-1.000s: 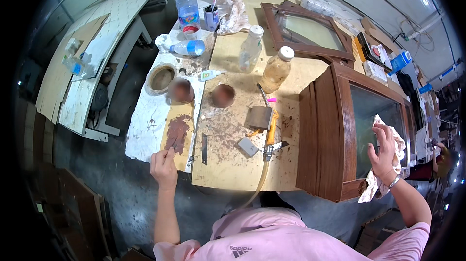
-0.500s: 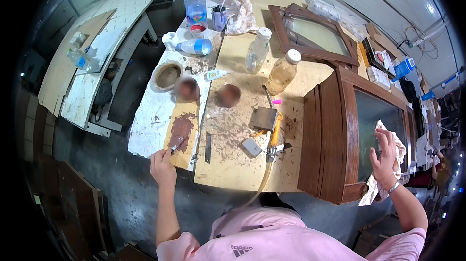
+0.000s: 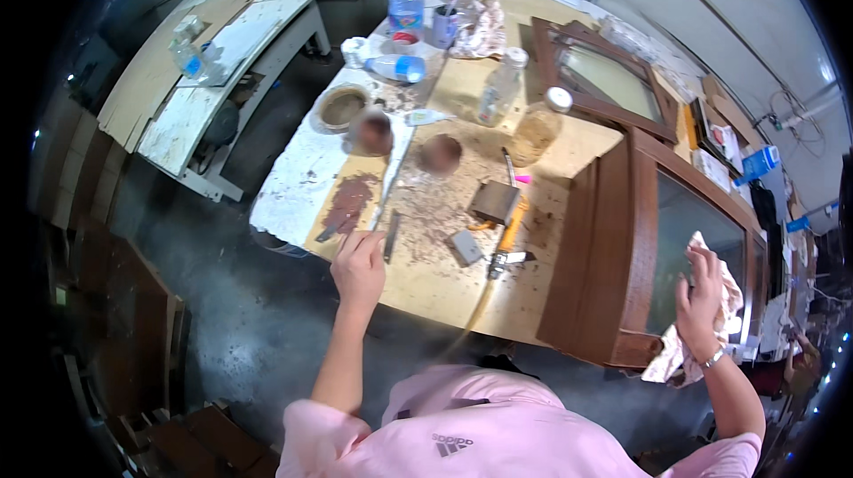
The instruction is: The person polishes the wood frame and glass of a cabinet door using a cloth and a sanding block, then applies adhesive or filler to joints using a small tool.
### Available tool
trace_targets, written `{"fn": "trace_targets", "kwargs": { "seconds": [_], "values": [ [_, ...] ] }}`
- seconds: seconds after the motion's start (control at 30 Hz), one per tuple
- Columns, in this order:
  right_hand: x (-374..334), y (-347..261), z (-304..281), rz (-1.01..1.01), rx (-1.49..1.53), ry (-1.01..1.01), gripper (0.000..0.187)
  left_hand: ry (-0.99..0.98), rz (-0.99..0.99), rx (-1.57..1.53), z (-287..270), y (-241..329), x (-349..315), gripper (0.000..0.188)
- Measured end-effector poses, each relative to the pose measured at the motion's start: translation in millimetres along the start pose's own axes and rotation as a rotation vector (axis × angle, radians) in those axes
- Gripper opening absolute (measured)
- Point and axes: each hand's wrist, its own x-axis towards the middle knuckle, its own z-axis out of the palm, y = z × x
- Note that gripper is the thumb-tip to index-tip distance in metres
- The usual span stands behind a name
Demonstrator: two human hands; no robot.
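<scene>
My left hand (image 3: 359, 266) is closed at the near edge of the worktable, with a thin dark putty knife (image 3: 330, 228) at its fingertips. Its handle is hidden by the fingers. The blade lies over a smear of reddish-brown putty (image 3: 351, 200) on a tan board (image 3: 322, 215). On the right, my right hand (image 3: 700, 297) rests with a pale patterned cloth (image 3: 730, 296) under it, against the glass pane (image 3: 677, 238) of a brown wooden cabinet (image 3: 600, 256). The fingers are partly spread, and folds of cloth hang below the wrist.
Two blurred round brown pots (image 3: 442, 155) and a bowl (image 3: 344, 108) stand on the table. Nearby are capped glass bottles (image 3: 539, 131), a square block (image 3: 495, 202), a grey box (image 3: 466, 248) and a yellow air tool (image 3: 508, 237) with a hose. A framed door (image 3: 604, 78) lies behind.
The view has shifted, so the table sits further right and higher. My left hand has moved to the right along the board's near edge. My right hand stays on the cloth at the glass.
</scene>
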Motion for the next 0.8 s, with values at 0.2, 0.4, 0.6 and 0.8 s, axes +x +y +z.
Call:
{"fn": "trace_targets", "kwargs": {
  "seconds": [0.2, 0.4, 0.6, 0.8],
  "values": [
    [-1, 12, 4, -0.013, -0.015, 0.025, 0.034, -0.301, 0.289, -0.003, 30, 59, -14, 0.038],
    [-6, 11, 0, -0.044, 0.011, 0.025, 0.032, -0.356, 0.379, 0.040, 74, 79, -21, 0.046],
    [-5, 12, -1, -0.084, 0.028, 0.032, 0.031, -0.300, 0.428, 0.150, 82, 74, -8, 0.045],
    [-4, 12, -2, -0.078, 0.013, 0.042, 0.031, -0.477, -0.132, -0.550, 53, 62, -10, 0.043]
  ]
}}
